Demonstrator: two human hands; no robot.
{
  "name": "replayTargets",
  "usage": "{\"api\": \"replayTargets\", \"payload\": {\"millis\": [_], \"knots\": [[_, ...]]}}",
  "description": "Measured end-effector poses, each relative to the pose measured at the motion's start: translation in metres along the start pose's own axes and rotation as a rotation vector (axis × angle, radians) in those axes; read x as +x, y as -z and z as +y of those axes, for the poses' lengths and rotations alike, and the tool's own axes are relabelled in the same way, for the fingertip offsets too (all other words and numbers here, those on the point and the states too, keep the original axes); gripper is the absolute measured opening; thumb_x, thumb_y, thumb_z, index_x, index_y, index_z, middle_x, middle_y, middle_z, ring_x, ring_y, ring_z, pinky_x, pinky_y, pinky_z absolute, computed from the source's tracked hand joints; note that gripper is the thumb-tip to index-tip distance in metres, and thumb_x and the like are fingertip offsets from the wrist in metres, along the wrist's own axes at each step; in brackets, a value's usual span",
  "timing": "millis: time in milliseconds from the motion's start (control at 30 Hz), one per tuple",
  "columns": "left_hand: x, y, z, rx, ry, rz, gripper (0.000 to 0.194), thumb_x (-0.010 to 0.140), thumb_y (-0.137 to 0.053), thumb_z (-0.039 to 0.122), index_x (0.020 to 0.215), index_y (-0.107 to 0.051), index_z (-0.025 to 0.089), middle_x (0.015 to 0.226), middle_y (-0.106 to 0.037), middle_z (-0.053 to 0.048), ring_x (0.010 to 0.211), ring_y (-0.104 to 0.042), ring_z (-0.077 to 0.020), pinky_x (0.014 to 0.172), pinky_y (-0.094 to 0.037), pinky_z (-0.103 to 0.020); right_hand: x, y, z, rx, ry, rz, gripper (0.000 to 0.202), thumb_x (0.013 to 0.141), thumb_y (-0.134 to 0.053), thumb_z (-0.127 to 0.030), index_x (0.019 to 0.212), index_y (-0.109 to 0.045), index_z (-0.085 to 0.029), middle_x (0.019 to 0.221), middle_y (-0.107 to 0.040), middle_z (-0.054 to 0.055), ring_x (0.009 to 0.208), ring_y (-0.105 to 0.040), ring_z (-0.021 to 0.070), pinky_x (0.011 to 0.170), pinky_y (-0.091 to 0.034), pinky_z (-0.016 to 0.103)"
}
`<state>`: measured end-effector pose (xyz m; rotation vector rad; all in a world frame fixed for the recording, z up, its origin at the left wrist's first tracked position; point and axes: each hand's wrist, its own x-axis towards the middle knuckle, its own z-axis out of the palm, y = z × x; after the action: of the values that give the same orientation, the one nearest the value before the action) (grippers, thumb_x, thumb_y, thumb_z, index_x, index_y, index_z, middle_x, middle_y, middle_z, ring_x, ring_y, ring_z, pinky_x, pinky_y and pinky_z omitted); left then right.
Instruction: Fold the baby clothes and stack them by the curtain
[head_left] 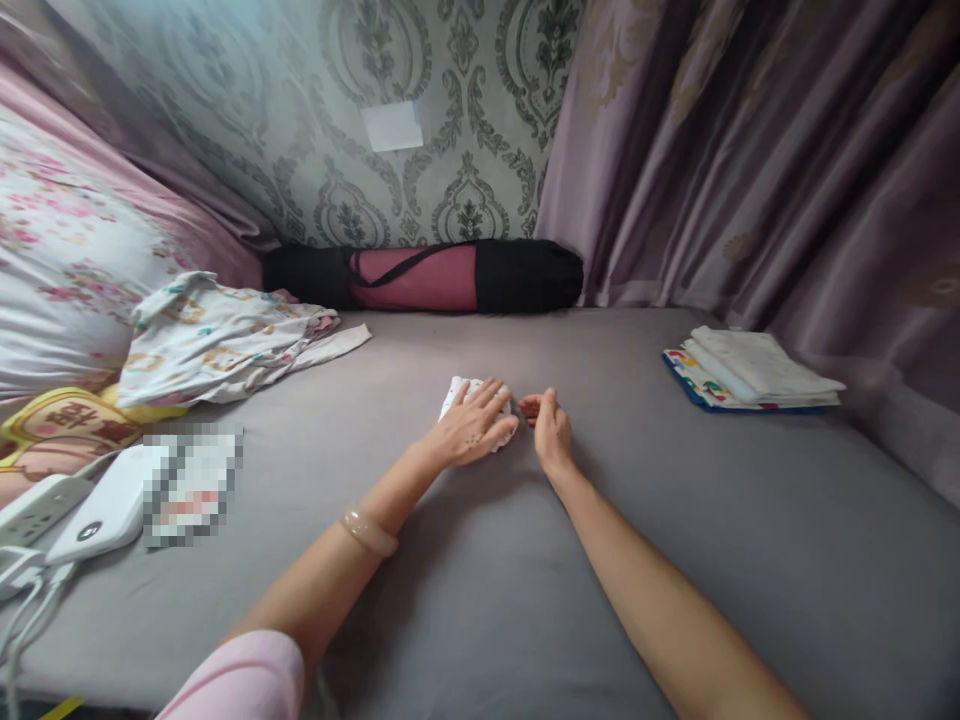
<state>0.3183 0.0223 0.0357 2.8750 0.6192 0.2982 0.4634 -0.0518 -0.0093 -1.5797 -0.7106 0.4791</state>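
A small white folded cloth with tiny dark specks (455, 393) lies on the grey sheet (465, 560) near the middle. My left hand (472, 425) rests flat on top of it, fingers spread, hiding most of the cloth. Just to the right of the cloth, my right hand (550, 428) is held on edge over the sheet, palm facing left, its fingers partly curled and apart. No object shows in it. A pale bangle (369, 532) is on my left wrist.
Folded cloths (757, 365) are stacked at the right. A black and maroon roll bag (420, 277) lies along the back wall. At the left are a crumpled patterned garment (217, 335), a white device (112, 505), a power strip (45, 508) and a blurred packet (193, 490).
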Motion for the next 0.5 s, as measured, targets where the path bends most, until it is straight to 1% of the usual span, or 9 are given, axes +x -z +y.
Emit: {"api": "replayTargets", "payload": {"millis": [67, 133, 167, 200, 233, 333, 400, 500], "knots": [[-0.002, 0.003, -0.009, -0.036, 0.137, 0.080, 0.058, 0.100, -0.013, 0.047, 0.147, -0.033, 0.018, 0.154, -0.034, -0.011, 0.146, -0.020, -0.0206, 0.119, -0.011, -0.044, 0.000, -0.001, 0.000, 0.000, -0.003, 0.005, 0.066, 0.089, -0.017, -0.068, 0.076, -0.063, -0.022, 0.084, -0.073, 0.010, 0.082, -0.069, 0.0224, 0.077, -0.051, 0.035], [-0.005, 0.002, -0.019, -0.045, 0.275, 0.157, 0.058, 0.101, -0.011, 0.042, 0.146, -0.033, 0.014, 0.153, -0.035, -0.012, 0.146, -0.021, -0.0204, 0.119, -0.013, -0.042, 0.000, -0.002, 0.000, 0.003, -0.002, 0.010, 0.066, 0.089, -0.018, -0.068, 0.075, -0.063, -0.022, 0.084, -0.073, 0.009, 0.081, -0.069, 0.0223, 0.077, -0.051, 0.035], [-0.007, -0.001, -0.024, -0.041, 0.315, 0.174, 0.058, 0.100, -0.012, 0.042, 0.146, -0.033, 0.012, 0.153, -0.034, -0.013, 0.146, -0.020, -0.0213, 0.119, -0.013, -0.042, 0.000, -0.002, 0.000, 0.005, 0.002, 0.011, 0.066, 0.089, -0.018, -0.068, 0.075, -0.063, -0.022, 0.084, -0.073, 0.009, 0.081, -0.069, 0.0223, 0.077, -0.051, 0.035], [-0.009, -0.004, -0.029, -0.036, 0.327, 0.171, 0.059, 0.100, -0.014, 0.043, 0.146, -0.033, 0.011, 0.153, -0.034, -0.015, 0.146, -0.020, -0.0225, 0.119, -0.014, -0.043, 0.000, -0.002, 0.001, 0.006, 0.004, 0.012, 0.066, 0.089, -0.018, -0.069, 0.075, -0.063, -0.022, 0.084, -0.073, 0.009, 0.081, -0.069, 0.0223, 0.077, -0.051, 0.035], [-0.011, -0.009, -0.032, -0.034, 0.313, 0.148, 0.060, 0.100, -0.017, 0.044, 0.145, -0.033, 0.009, 0.153, -0.033, -0.016, 0.146, -0.020, -0.0237, 0.119, -0.015, -0.043, 0.000, -0.002, 0.001, 0.006, 0.006, 0.011, 0.066, 0.089, -0.018, -0.069, 0.075, -0.063, -0.022, 0.084, -0.073, 0.009, 0.081, -0.069, 0.0223, 0.077, -0.051, 0.035], [-0.015, -0.020, -0.039, -0.048, 0.213, 0.056, 0.062, 0.098, -0.024, 0.050, 0.143, -0.036, 0.008, 0.152, -0.034, -0.021, 0.145, -0.021, -0.0271, 0.117, -0.022, -0.046, 0.001, -0.002, 0.002, -0.009, 0.004, 0.002, 0.066, 0.089, -0.017, -0.068, 0.075, -0.063, -0.023, 0.084, -0.073, 0.009, 0.082, -0.068, 0.0221, 0.076, -0.051, 0.034], [-0.017, -0.024, -0.041, -0.045, 0.175, 0.041, 0.062, 0.098, -0.025, 0.051, 0.141, -0.037, 0.009, 0.150, -0.035, -0.022, 0.145, -0.022, -0.0282, 0.115, -0.025, -0.046, 0.001, -0.002, 0.002, -0.034, 0.000, -0.009, 0.066, 0.090, -0.017, -0.066, 0.075, -0.063, -0.023, 0.085, -0.073, 0.008, 0.083, -0.068, 0.0222, 0.077, -0.050, 0.034], [-0.017, -0.024, -0.041, -0.020, 0.144, 0.027, 0.062, 0.098, -0.026, 0.051, 0.141, -0.036, 0.009, 0.150, -0.037, -0.021, 0.145, -0.021, -0.0275, 0.116, -0.023, -0.044, -0.001, -0.002, 0.000, -0.105, 0.015, -0.032, 0.062, 0.092, -0.018, -0.062, 0.077, -0.064, -0.023, 0.088, -0.072, 0.008, 0.086, -0.067, 0.0219, 0.079, -0.048, 0.034]]}}
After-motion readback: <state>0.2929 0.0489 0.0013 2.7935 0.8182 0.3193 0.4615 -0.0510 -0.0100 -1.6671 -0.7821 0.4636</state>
